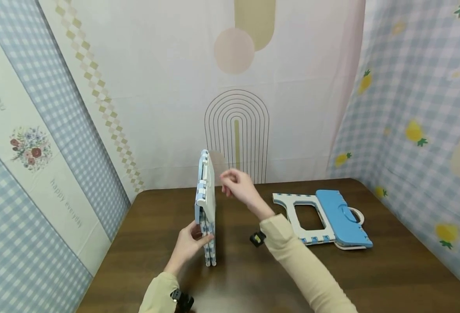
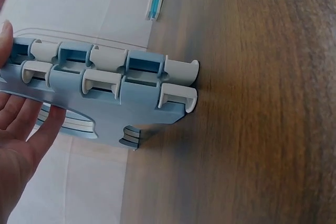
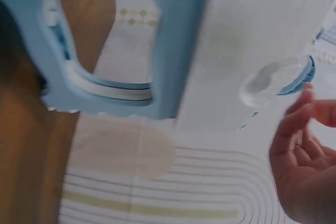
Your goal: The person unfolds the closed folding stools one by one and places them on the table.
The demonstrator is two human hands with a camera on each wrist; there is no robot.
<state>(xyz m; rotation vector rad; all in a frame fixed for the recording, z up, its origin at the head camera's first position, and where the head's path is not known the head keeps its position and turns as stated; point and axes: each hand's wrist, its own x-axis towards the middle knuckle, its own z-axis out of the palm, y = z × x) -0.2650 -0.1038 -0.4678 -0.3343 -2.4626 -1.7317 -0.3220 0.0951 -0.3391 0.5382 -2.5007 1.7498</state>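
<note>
A folded blue-and-white plastic folding stool (image 1: 206,195) stands upright on its edge on the table. Around its lower part my left hand (image 1: 188,243) grips it, thumb on the near hinged edge; the left wrist view shows the fingers (image 2: 47,129) at the opening of the blue leg panel. My right hand (image 1: 239,187) is raised just right of the stool's upper part, its fingers loosely curled and holding nothing. In the right wrist view, its fingertips are close to the oval handle recess (image 3: 262,85) in the white panel; I cannot tell whether they touch.
A second blue-and-white folding stool (image 1: 343,217) lies on the right of the brown wooden table (image 1: 136,256), its white leg frame spread leftward and a white handle at its right. Patterned cloth (image 1: 167,108) hangs behind the table and along both sides.
</note>
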